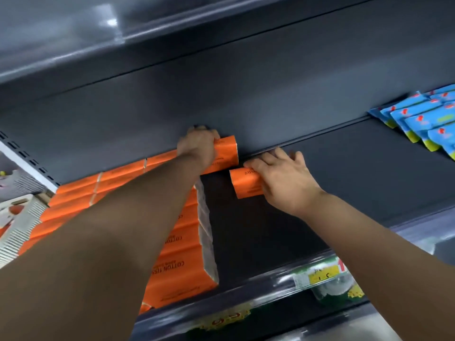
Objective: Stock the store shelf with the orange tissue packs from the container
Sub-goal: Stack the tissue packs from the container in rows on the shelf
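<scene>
Orange tissue packs (187,244) on shelf (344,168)

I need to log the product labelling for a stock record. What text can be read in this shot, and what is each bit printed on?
"COTTON TISSUE", partly cut off: stacked orange packs.
"SSUE": orange pack under the right hand.
Small print on the pack under the left hand: blurred.
Shelf-edge price tags: digits blurred, unreadable.
Blue packs: no legible text.

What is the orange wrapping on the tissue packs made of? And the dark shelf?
The orange tissue packs look wrapped in thin, slightly shiny plastic film, creased at the ends. The shelf looks like dark grey painted metal, smooth with soft reflections, though that is a guess.
</scene>
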`<state>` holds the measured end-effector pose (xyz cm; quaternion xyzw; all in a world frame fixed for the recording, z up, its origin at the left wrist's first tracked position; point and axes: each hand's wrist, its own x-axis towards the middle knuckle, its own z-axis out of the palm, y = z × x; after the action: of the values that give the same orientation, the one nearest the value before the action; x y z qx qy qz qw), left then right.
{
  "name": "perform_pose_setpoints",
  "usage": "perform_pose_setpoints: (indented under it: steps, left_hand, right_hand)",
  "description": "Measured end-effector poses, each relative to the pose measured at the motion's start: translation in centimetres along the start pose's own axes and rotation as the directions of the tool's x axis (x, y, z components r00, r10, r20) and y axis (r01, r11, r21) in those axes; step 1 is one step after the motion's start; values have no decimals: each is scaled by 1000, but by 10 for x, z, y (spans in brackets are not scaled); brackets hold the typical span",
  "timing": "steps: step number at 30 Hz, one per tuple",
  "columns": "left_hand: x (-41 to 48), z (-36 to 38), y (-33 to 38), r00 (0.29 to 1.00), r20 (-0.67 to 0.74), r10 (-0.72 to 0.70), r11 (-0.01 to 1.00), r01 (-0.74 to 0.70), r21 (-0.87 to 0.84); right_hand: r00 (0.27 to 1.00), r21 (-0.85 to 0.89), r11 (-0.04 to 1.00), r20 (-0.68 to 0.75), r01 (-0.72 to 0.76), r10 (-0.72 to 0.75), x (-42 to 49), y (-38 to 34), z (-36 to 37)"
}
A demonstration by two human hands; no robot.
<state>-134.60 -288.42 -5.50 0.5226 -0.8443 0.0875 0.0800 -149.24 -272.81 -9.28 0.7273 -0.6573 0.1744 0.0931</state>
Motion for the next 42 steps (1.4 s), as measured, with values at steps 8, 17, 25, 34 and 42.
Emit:
perform_pose_setpoints:
  steps: [8, 17, 25, 34, 42]
  left_hand:
    - [-6, -12, -21, 999, -47, -20, 994, 14, -106]
    - [-41, -41, -70, 992, -109, -66, 976, 42, -214]
    - [-50, -39, -84, 994, -99, -40, 968, 14, -251]
    - [-70, -48, -81, 991, -131, -15, 961, -21, -274]
    - [-132, -87, -58, 989, -150, -18, 954, -28, -300]
  right_hand:
    - [998, 53, 998, 49, -46, 44, 17, -12, 6]
    - [994, 112, 990, 77, -81, 72, 69, -48, 28]
    - [971, 220, 949, 133, -224, 198, 97, -65, 45]
    - [981, 113, 977, 89, -181, 172, 90, -61, 41]
    - [982, 109, 978, 81, -178, 170, 12, -77, -3]
